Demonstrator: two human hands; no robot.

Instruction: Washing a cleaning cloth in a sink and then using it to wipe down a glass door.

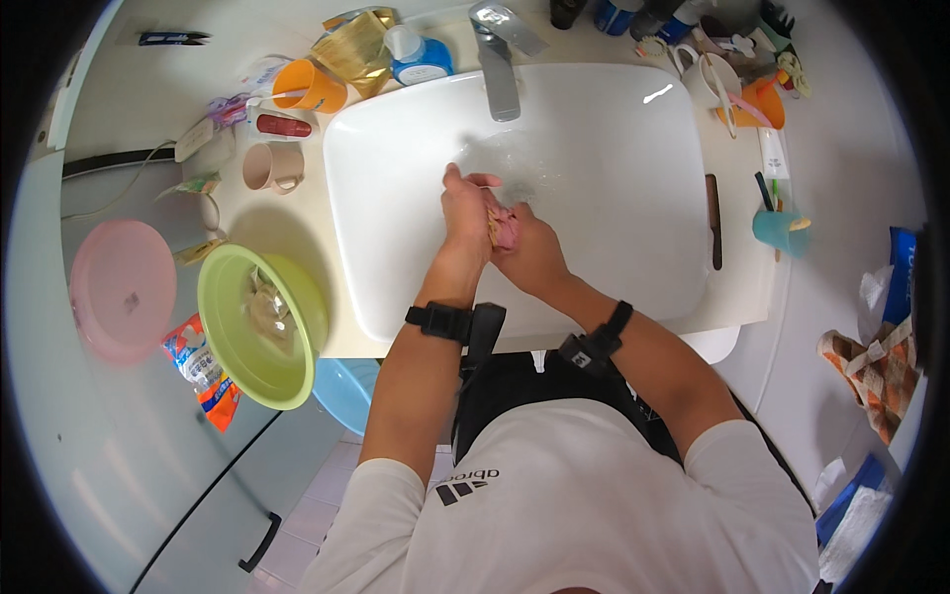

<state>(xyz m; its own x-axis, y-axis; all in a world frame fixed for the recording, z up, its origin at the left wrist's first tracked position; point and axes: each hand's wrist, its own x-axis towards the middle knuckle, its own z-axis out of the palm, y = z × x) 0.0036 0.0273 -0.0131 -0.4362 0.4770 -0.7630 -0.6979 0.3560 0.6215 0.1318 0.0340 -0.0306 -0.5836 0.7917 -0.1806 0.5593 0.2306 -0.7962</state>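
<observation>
Both my hands are together over the white sink (pixel 614 139), below the tap. Between them is a small crumpled pink cloth (pixel 506 231) with a yellowish part on its left side. My left hand (pixel 465 210) cups the cloth from the left, its thumb and a finger sticking out toward the tap. From the right, my right hand (pixel 534 255) presses its closed fingers onto the cloth. Much of the cloth is hidden by the hands. The grey metal tap (pixel 499 74) stands at the sink's far edge. Some water shows in the basin near the drain.
A green basin (pixel 315 297) with a clear bag inside stands left of the sink, near a pink lid (pixel 124 290). Cups, an orange cup (pixel 309 87) and a blue bottle (pixel 421 57) line the back left. A brown-handled knife-like tool (pixel 713 223) and teal cup (pixel 782 233) lie right.
</observation>
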